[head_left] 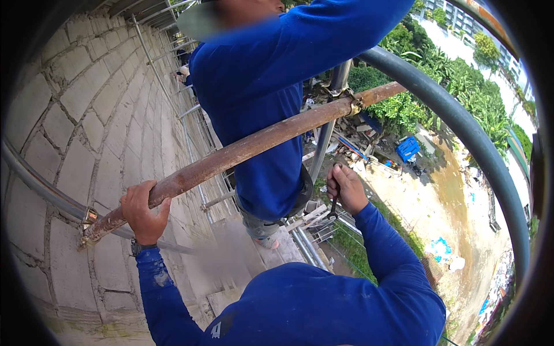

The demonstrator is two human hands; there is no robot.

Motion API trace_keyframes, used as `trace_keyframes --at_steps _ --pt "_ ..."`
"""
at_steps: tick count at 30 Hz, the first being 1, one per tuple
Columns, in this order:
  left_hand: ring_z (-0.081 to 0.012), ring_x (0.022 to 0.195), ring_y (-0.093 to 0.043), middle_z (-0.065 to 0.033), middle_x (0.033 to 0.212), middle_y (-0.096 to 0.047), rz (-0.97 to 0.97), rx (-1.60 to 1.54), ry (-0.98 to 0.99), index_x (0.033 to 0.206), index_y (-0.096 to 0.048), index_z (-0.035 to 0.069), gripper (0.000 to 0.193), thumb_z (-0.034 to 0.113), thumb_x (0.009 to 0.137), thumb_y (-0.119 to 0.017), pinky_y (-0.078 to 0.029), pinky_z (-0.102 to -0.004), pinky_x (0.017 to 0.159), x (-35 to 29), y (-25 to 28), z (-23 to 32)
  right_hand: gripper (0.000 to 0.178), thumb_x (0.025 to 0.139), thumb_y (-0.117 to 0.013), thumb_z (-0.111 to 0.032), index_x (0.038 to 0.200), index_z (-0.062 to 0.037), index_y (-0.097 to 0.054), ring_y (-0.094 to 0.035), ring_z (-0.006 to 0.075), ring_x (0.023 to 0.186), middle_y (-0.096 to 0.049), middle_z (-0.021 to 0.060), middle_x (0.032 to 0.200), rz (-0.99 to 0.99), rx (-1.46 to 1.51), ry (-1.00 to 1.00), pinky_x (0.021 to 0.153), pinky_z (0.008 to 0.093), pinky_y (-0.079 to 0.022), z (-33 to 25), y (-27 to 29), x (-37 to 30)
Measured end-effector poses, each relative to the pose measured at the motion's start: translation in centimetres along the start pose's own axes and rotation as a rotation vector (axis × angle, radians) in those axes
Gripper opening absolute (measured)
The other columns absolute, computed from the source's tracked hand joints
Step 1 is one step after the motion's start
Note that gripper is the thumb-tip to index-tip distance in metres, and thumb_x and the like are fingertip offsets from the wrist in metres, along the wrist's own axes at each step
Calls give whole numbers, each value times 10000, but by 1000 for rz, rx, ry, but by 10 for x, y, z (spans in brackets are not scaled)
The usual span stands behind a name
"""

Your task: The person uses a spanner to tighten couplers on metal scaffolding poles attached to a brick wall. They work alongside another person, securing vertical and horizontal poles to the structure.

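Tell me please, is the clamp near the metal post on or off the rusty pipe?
On: the clamp wraps the visible side of the rusty pipe. Tightness cannot be told.

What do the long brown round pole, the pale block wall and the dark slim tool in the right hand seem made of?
Long brown round pole: likely steel, matte, with mottled rust.
Pale block wall: seemingly concrete, rough, with coarse, uneven joints.
Dark slim tool: probably metal, wrench-like shape; finish unclear.

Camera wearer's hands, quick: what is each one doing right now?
Left hand: closed, holding the rusty pipe.
Right hand: closed, holding a dark wrench-like tool.
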State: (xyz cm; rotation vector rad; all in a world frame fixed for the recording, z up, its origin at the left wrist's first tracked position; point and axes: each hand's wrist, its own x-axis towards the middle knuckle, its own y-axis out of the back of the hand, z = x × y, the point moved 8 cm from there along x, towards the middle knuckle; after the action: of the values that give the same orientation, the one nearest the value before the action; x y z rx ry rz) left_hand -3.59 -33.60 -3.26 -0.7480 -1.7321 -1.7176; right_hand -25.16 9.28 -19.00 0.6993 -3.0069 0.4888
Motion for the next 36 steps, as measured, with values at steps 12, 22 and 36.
trace_keyframes --at_steps 12,22,36 --pt "-344 1004 -613 -125 1052 -684 24 -17 -5 1135 -664 77 477 267 720 -802 -409 -463 896 -1 1 4 522 1104 -467 -496 815 -72 -562 -396 69 452 -451 -27 581 420 -452 322 410 250 -321 -122 111 101" --pt "-329 1003 -614 -102 1055 -695 64 1 -27 1134 -667 89 493 263 696 -810 -410 -453 886 -1 6 4 548 1097 -500 -487 750 -66 -558 -369 53 497 -430 -46 583 366 -540 378 463 261 -275 -120 107 113" --pt "-345 999 -604 -123 1059 -680 25 37 -42 1167 -665 67 482 368 800 -752 -408 -461 891 -3 -4 0 539 1071 -524 -530 827 -54 -590 -412 72 429 -480 -16 583 348 -427 188 416 236 -342 -109 103 111"
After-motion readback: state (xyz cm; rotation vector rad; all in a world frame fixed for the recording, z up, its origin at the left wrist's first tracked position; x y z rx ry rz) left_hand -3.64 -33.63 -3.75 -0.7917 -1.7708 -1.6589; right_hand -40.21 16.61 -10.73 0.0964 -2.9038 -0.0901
